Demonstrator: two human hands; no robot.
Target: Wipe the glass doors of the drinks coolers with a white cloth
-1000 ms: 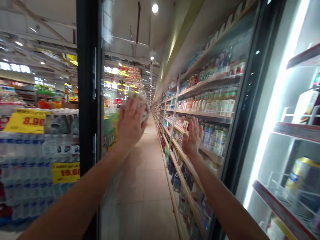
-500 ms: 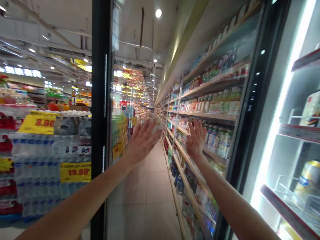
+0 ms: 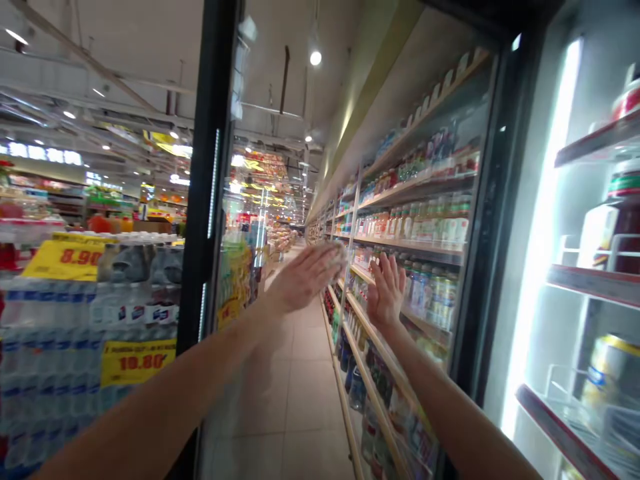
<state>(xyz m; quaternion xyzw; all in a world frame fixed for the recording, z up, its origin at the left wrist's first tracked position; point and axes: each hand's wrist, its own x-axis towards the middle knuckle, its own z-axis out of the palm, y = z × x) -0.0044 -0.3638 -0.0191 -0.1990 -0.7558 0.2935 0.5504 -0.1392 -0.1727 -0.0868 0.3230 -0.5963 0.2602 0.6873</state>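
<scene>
A crumpled pale cloth (image 3: pixel 339 259) shows past the fingertips of my left hand (image 3: pixel 303 279), which presses it against the glass of a fridge door (image 3: pixel 200 200). Most of the cloth is hidden under the fingers. To its right, my right hand (image 3: pixel 387 293) is up at the same pane with its fingers spread and nothing in it. Whether its palm touches the glass I cannot tell. The black-framed door stands swung open, and shelves of bottles show in and through its pane.
At the right is the lit fridge interior with shelves (image 3: pixel 590 283), a dark bottle (image 3: pixel 620 220) and a yellow-topped container (image 3: pixel 603 380). Stacked water packs (image 3: pixel 55 360) with yellow price signs (image 3: pixel 137 362) stand at the left beyond the door. Pale floor tiles (image 3: pixel 260 407) show through the glass.
My left hand has slid rightward across the glass with the cloth, closer to my right hand. The right hand stays nearly in place. The view has tilted and shifted slightly.
</scene>
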